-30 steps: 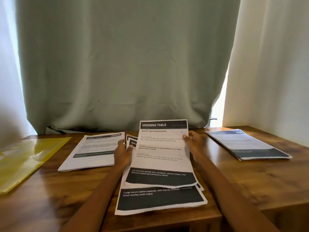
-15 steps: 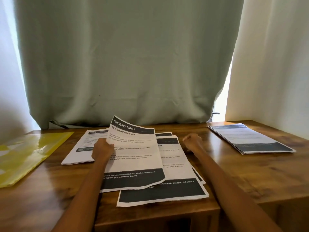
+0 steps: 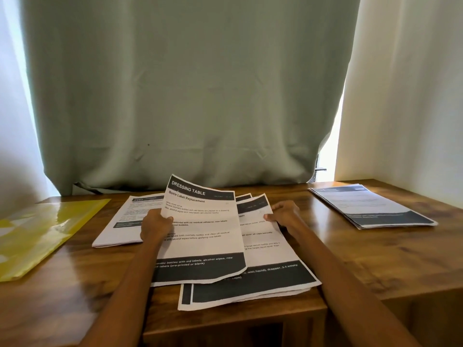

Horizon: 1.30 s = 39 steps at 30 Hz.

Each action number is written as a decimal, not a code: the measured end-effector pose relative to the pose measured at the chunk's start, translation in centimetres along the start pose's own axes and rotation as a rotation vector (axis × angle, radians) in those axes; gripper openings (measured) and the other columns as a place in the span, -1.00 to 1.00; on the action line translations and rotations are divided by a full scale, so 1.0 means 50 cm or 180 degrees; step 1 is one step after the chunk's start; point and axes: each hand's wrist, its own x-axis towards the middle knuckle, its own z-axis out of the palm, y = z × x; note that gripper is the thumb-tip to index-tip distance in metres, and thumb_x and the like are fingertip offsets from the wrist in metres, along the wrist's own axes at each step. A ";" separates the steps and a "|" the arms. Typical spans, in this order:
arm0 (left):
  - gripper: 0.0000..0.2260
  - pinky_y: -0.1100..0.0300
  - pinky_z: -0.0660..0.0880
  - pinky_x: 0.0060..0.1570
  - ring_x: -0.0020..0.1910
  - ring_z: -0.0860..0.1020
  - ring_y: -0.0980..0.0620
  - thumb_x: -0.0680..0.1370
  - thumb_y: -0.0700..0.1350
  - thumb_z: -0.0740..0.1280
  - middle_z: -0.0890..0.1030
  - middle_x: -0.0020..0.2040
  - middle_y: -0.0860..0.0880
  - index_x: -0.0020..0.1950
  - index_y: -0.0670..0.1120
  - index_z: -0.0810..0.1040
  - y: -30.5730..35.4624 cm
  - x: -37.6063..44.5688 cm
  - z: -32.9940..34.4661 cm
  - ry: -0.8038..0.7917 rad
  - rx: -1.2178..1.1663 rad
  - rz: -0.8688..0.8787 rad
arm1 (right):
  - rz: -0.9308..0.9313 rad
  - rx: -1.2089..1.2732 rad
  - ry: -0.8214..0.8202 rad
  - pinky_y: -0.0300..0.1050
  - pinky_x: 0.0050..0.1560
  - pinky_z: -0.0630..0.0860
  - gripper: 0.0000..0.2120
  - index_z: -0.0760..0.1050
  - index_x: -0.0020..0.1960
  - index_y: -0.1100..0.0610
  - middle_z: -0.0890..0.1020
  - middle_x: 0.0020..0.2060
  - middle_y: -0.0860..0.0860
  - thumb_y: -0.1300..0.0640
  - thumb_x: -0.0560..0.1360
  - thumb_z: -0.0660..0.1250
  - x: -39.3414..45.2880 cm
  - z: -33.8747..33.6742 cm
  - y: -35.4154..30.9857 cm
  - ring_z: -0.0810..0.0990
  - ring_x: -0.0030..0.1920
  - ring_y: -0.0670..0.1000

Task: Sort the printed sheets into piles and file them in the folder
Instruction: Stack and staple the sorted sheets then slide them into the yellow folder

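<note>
My left hand grips the left edge of a printed sheet headed "DRESSING TABLE", held tilted above the table between two piles. Under it lies the middle pile of sheets with dark bands at the bottom. My right hand pinches the right edge of that pile's top sheet. A left pile lies flat behind my left hand. A right pile sits at the far right. The yellow folder lies open at the left edge.
The wooden table has a front edge near me and a lower section at the front left. A green curtain hangs close behind the table, with white curtains at both sides.
My left hand has carried the "DRESSING TABLE" sheet leftward off the middle pile. My right hand let go of it and now pinches the edge of the pile's top sheet.
</note>
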 end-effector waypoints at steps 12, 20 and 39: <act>-0.73 -0.05 0.41 0.14 0.15 0.49 -0.23 0.55 -0.19 0.30 0.53 0.19 -0.25 0.22 -0.26 0.47 -0.003 0.001 -0.014 0.0127 0.0215 -0.0092 | -0.0079 -0.1602 0.0100 -0.03 0.25 0.43 -0.57 0.38 0.31 0.19 0.49 0.27 0.16 0.18 0.48 0.39 0.022 -0.168 0.029 0.50 0.23 0.14; -0.71 -0.06 0.39 0.16 0.18 0.47 -0.23 0.56 -0.19 0.29 0.52 0.21 -0.25 0.25 -0.25 0.45 0.005 -0.019 -0.027 0.0214 0.0340 -0.0118 | -0.0913 -0.1794 -0.0703 -0.08 0.27 0.33 -0.48 0.43 0.32 0.18 0.47 0.29 0.10 -0.06 0.46 0.39 -0.048 -0.082 0.007 0.41 0.32 0.12; -0.71 -0.06 0.39 0.18 0.20 0.47 -0.24 0.55 -0.21 0.30 0.50 0.23 -0.26 0.25 -0.28 0.45 -0.006 -0.034 -0.051 0.0063 0.0118 0.0117 | -0.0492 -0.2622 -0.1538 -0.13 0.04 0.40 -0.67 0.51 0.12 0.07 0.54 0.12 0.05 -0.13 0.50 0.30 -0.079 -0.082 -0.036 0.49 0.08 0.04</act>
